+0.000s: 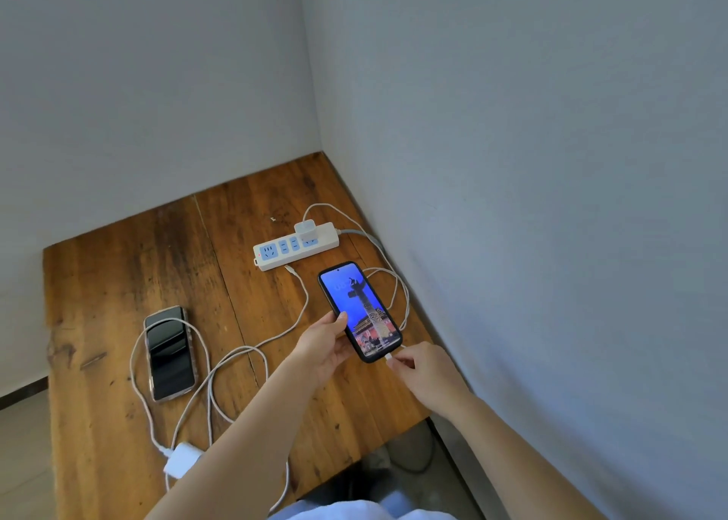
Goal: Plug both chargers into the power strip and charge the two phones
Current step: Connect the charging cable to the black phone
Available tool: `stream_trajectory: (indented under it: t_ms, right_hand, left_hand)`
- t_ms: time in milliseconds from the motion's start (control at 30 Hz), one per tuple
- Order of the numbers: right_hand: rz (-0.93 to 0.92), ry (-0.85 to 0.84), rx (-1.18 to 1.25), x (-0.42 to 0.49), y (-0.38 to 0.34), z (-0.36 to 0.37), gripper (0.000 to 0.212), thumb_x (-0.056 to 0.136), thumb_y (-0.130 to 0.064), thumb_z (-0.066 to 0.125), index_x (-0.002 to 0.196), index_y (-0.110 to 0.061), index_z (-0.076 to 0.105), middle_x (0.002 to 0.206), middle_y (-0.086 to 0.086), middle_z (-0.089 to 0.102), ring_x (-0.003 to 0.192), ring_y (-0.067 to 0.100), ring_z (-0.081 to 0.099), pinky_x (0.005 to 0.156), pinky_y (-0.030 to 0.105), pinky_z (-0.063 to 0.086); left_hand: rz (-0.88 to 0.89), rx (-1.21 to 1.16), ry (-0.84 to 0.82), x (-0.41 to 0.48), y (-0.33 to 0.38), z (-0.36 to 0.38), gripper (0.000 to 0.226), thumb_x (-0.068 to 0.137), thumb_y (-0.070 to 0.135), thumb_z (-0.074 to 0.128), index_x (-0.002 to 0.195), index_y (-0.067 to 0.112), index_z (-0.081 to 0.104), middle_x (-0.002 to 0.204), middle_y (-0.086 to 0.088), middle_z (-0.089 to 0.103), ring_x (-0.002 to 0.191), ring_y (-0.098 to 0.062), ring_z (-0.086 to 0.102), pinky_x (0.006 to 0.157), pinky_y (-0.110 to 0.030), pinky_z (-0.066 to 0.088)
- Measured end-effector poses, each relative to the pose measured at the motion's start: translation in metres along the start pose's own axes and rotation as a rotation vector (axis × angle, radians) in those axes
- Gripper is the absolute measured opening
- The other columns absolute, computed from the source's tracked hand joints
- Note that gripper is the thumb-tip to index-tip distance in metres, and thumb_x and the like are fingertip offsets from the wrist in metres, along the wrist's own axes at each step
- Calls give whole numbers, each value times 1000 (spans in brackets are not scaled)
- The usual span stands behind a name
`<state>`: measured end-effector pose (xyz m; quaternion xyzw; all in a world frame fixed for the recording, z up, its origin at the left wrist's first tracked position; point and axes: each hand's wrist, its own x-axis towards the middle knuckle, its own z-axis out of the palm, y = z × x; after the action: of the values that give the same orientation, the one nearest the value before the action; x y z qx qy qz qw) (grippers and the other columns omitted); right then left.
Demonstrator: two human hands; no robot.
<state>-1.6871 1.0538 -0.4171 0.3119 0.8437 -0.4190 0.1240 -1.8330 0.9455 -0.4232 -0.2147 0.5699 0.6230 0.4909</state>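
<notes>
A white power strip (296, 246) lies near the table's far right corner, with one white charger (307, 230) plugged into its right end. My left hand (325, 342) holds a phone with a lit blue screen (359, 310) by its left edge. My right hand (423, 368) pinches the white cable plug (390, 359) at that phone's bottom port. A second phone with a dark screen (169, 353) lies flat at the left. The second white charger (182, 459) lies unplugged near the front edge, and its cable's free end (290, 269) rests just in front of the strip.
The wooden table (118, 267) stands in a corner between two pale walls. Loose white cable loops (236, 362) run across its middle and along the right edge. The floor shows past the front right corner.
</notes>
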Motion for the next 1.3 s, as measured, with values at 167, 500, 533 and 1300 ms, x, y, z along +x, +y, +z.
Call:
stream_trajectory:
  t_ms: [167,500,533,1300]
  right_hand:
    - [52,-19,-147,24,21,7,25,93,-33,53,85,-17,70,72,-1,68,63,9,61,61,30,52]
    - [156,-72,-145,50,70,33,26,96,-28,50,82,-16,67,68,1,65,52,8,52,51,24,40]
    - [159,-74,-143,51,72,35,25,96,-28,50,84,-16,68,69,0,66,52,7,52,50,22,39]
    - [-224,-158,-244,40,-5,117,17,93,-21,54,104,-17,66,97,-6,57,81,8,57,62,18,43]
  left_hand:
    - [-42,91,25,39,0,17,36,95,16,53,131,13,48,106,-11,67,94,-21,66,63,-32,56]
    - [-160,159,36,97,-30,24,48,93,14,56,139,11,43,109,-10,68,93,-19,66,72,-32,54]
    - [-159,164,48,99,-32,24,49,92,14,58,139,10,43,107,-9,68,91,-18,66,72,-31,55]
    - [434,716,743,-8,-99,-131,27,91,22,51,116,22,62,120,4,57,107,-14,55,86,-25,45]
